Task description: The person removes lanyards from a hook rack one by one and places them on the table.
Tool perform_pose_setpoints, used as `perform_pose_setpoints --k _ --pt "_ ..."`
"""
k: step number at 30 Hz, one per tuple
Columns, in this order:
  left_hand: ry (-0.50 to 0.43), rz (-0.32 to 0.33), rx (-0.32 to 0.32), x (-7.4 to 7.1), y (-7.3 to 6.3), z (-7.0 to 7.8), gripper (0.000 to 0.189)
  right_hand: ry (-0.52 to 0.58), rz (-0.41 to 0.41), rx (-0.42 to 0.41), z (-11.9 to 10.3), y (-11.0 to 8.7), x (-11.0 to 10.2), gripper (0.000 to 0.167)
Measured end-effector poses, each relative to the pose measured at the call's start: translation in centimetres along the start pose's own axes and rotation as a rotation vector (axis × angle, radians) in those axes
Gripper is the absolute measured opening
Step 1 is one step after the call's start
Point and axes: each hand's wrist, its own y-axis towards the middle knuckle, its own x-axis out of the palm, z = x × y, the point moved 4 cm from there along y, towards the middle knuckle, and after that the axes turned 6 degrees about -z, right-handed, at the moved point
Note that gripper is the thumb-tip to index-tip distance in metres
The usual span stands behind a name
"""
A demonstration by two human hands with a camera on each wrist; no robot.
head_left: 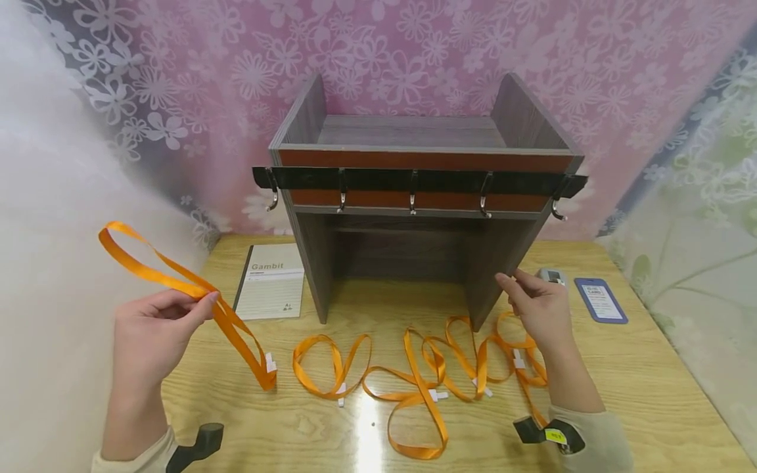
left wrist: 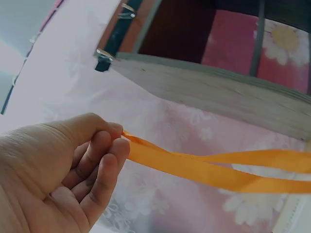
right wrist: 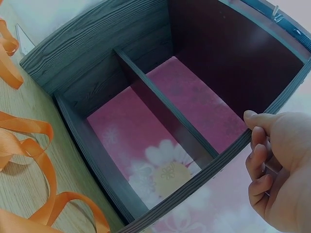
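In the head view my left hand (head_left: 148,335) pinches an orange lanyard (head_left: 236,338) between thumb and fingers. Its loop sticks up to the left, and the end with a white clip hangs to the right. The same lanyard (left wrist: 194,171) stretches away from the fingertips in the left wrist view. My right hand (head_left: 539,312) grips the front edge of the right side panel of a grey wooden shelf (head_left: 503,246), thumb on the inner face. Across the shelf's front runs a black rail (head_left: 378,177) with several metal hooks, none bearing a lanyard.
Several more orange lanyards (head_left: 416,452) with white clips lie loosely on the wooden table (head_left: 650,394) before the shelf. At left lies a notebook (head_left: 269,289). Near the right hand are a small grey object (head_left: 551,276) and a blue card holder (head_left: 600,302). Floral cloth hangs behind.
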Motion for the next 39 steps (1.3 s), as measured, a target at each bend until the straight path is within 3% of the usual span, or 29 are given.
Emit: perform_pose_setpoints --k 5,12,15,18,25,31,39 --pt "0.125 -0.073 -0.017 0.4 -0.4 -1.5 0.007 -0.004 0.016 -0.003 0.2 0.1 0.1 0.038" --pt "0.214 -0.153 0.066 1.5 -1.1 -3.9 0.013 -0.005 0.009 0.022 0.2 0.0 0.0 0.045" --pt "0.232 -0.192 0.065 2.1 -1.7 -5.4 0.016 0.004 0.007 0.038 0.4 -0.1 0.0 0.046" --pt "0.22 -0.237 0.023 2.7 -2.4 -6.9 0.016 0.017 0.002 0.039 0.4 -0.1 0.0 0.045" --pt "0.21 -0.285 -0.067 3.7 -3.3 -9.4 0.015 0.097 0.013 0.009 0.3 0.2 0.1 0.025" --pt "0.192 -0.33 -0.112 4.4 -3.9 -11.0 0.015 0.095 0.0 0.027 0.3 -0.1 0.1 0.036" --pt "0.214 -0.371 -0.201 5.8 -3.9 -12.4 0.014 0.028 0.008 0.02 0.2 0.1 0.1 0.036"
